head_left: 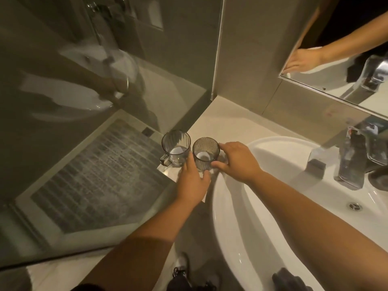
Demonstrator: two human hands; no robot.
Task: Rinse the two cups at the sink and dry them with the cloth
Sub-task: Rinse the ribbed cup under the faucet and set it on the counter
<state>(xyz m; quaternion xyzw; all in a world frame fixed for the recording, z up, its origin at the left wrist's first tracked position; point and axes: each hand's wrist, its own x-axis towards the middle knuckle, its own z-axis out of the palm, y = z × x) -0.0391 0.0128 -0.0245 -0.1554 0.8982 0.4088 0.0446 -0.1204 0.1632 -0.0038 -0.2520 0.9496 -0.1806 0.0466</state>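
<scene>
Two clear grey cups stand on the counter corner left of the sink (235, 217). The handled cup (175, 149) is on the left, and the ribbed cup (205, 153) touches it on the right. My right hand (237, 160) wraps the ribbed cup's right side, index finger at the rim and thumb near the base. My left hand (192, 181) lies in front of and between the cups, fingers spread; its fingertips reach the handled cup's right side and its thumb is under the ribbed cup. A dark cloth (287, 279) lies on the sink's near rim.
A chrome tap (352, 162) stands at the sink's right, with an overflow hole (354, 206) below it. A glass shower partition (84, 143) runs directly left of the cups. A mirror (346, 59) hangs above, and white paper (168, 171) lies under the cups.
</scene>
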